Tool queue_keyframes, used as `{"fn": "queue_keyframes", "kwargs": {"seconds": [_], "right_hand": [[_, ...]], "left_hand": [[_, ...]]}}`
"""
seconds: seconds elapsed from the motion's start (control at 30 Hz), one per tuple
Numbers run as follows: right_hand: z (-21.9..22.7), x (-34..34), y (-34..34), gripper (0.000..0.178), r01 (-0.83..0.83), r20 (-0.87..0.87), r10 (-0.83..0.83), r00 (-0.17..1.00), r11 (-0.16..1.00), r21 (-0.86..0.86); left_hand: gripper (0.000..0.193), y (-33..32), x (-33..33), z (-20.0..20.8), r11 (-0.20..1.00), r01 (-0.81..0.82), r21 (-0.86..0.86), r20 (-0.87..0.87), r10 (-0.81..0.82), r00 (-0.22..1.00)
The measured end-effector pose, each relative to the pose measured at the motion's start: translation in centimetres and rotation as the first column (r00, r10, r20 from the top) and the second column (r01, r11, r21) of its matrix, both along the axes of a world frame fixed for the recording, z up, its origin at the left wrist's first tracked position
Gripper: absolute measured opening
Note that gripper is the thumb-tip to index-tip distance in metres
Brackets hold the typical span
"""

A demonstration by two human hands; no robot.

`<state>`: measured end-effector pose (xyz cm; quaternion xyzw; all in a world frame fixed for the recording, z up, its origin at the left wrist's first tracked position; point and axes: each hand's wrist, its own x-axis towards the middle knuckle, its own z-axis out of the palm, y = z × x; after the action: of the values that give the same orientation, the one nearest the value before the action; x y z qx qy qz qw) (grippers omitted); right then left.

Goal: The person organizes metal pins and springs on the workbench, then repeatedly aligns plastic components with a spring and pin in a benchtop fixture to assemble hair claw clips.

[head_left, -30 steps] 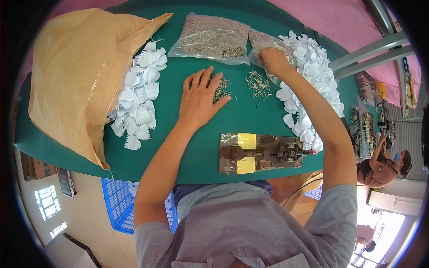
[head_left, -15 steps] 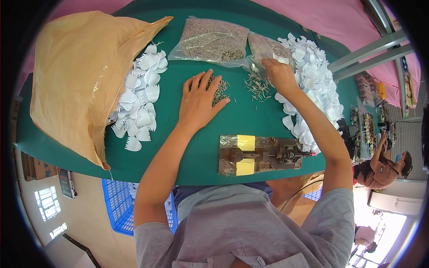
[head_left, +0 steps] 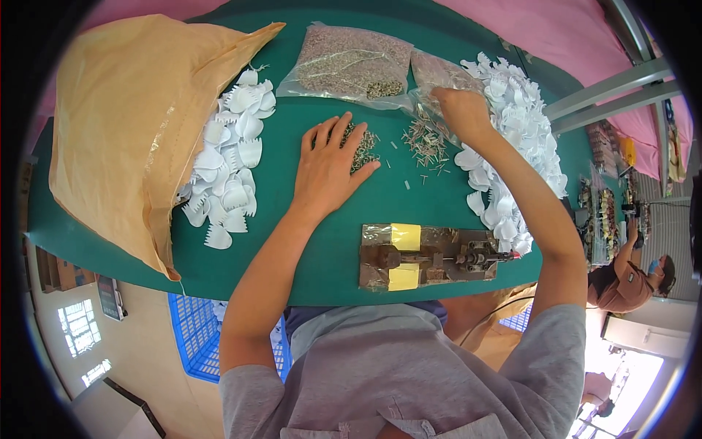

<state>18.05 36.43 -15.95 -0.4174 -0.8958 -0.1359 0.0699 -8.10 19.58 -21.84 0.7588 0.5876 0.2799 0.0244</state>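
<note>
My left hand (head_left: 326, 170) lies flat with its fingers spread, partly covering a pile of small metal springs or coil-like parts (head_left: 364, 152). My right hand (head_left: 466, 115) has its fingers bent closed at the lower edge of a clear plastic bag (head_left: 442, 71); the fingertips are partly hidden. Below that bag, thin metal pins (head_left: 426, 144) lie scattered in a loose heap. A larger clear bag (head_left: 355, 57) full of small metal parts sits at the far middle. Closest to me is a brown metal fixture (head_left: 431, 257) with a lever mechanism and yellow tape.
White toothed plastic pieces (head_left: 512, 132) are heaped at the right, and more such pieces (head_left: 232, 164) spill from a large tan sack (head_left: 124, 139) at the left. A blue basket (head_left: 197, 329) stands below the green table's edge (head_left: 322, 282). Other people are at the far right.
More pins now lie on the table below the small bag, a few of them farther left and nearer me. My right hand has shifted slightly right; my left hand stays put.
</note>
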Motion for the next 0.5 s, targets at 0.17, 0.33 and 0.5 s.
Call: {"fn": "queue_keyframes", "kwargs": {"seconds": [0.17,0.33,0.5], "right_hand": [[-1.5,-2.0,2.2,0.025,0.139,0.439,-0.097,0.893,0.988,-0.065],[-1.4,-2.7,4.4,0.030,0.311,0.508,-0.209,0.836,0.942,-0.124],[-0.6,-2.6,5.2,0.017,0.224,0.502,-0.163,0.849,0.972,-0.063]], "left_hand": [[0.064,0.0,-0.2,0.0,1.000,-0.011,-0.010,-0.014,0.011,1.000],[0.064,0.0,-0.3,0.0,1.000,0.003,0.011,-0.009,-0.003,1.000],[0.064,0.1,0.0,0.0,1.000,0.004,0.000,0.002,-0.004,1.000]]}}
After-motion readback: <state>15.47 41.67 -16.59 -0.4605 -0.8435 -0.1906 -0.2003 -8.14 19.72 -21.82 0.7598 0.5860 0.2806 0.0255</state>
